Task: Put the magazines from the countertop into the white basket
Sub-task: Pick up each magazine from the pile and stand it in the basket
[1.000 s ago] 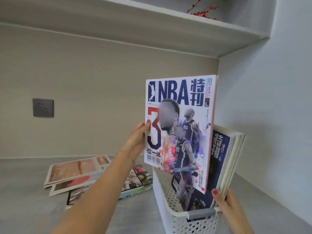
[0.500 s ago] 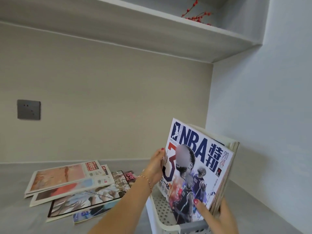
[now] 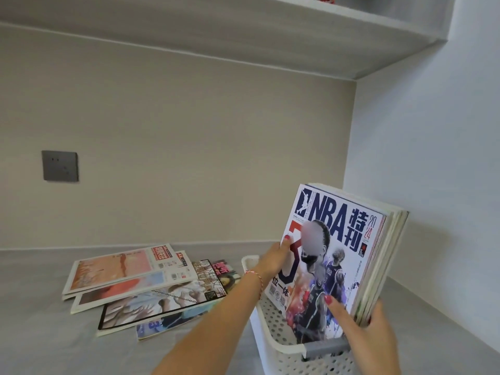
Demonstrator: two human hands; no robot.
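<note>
The NBA magazine (image 3: 327,263) stands in the white basket (image 3: 273,334) at 5 o'clock. The left hand (image 3: 276,259) pinches its side edge; the right hand (image 3: 362,323) grips the stack (image 3: 384,266). It looks thin, bendy and slippery, so hold the edges.

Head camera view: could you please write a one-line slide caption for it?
Both hands stand an NBA magazine in the white basket; more magazines wait on the countertop.
</note>
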